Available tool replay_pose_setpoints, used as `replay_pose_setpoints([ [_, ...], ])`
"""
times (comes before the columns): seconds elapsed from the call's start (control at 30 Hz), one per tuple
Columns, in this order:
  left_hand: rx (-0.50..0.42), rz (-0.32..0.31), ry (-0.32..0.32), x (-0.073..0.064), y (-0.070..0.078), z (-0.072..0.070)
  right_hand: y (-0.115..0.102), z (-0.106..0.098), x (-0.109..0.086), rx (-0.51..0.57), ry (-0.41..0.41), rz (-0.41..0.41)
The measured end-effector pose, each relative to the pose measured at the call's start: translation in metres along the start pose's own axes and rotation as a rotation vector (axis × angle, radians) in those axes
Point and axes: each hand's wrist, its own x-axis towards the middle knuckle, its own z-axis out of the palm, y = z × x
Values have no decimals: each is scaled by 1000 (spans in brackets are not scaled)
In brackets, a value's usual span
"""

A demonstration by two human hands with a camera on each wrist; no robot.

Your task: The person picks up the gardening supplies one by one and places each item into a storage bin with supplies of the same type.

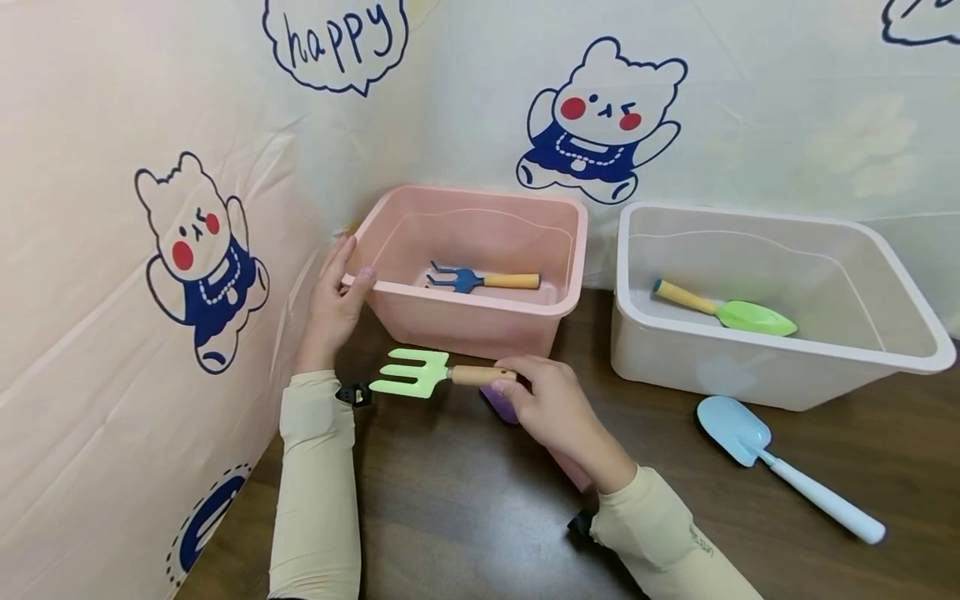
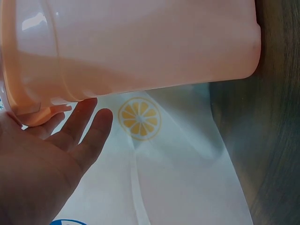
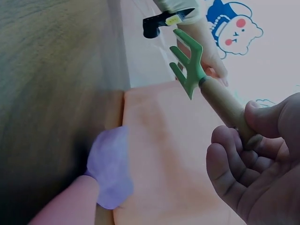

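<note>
My right hand (image 1: pixel 551 408) pinches the end of the wooden handle of a light green hand fork (image 1: pixel 420 373). The fork is held over the table in front of a pink basin (image 1: pixel 465 321), its three tines pointing left. At the basin's near left corner, my left hand (image 1: pixel 333 296) holds the rim, thumb on top and fingers along the outside. Inside this basin lies a blue hand rake (image 1: pixel 468 281) with a wooden handle. Below the right hand, partly hidden by it in the head view, is a purple trowel (image 3: pixel 111 168) with a pink handle.
A light grey basin (image 1: pixel 690 354) stands to the right, with a green trowel (image 1: pixel 753 317) inside. In front of it a light blue trowel (image 1: pixel 750 433) lies on the dark wooden table (image 1: pixel 450 517). Cartoon-printed cloth (image 1: pixel 465 125) hangs behind and along the left.
</note>
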Motion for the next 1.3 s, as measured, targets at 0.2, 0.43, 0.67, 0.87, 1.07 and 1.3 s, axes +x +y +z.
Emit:
replay_pose_setpoints([
  [0.2,-32,-11,-25,-3,20,1,-2,-10,0,39,20,6],
  [0.43,-53,-5,-15,-10,47,-3,-4,-25,4,60,41,6],
  [0.67,-49,-7,-8,-12,47,-4,-2,-40,8,112,55,27],
  [0.87,-34,-6,-10,-12,44,-3,1,-51,7,163,91,43],
  [1.07,-42,-6,-7,-12,44,-1,3,-60,10,155,127,9],
  [1.3,-52,-9,-4,-13,47,-2,1,-71,18,147,132,4],
])
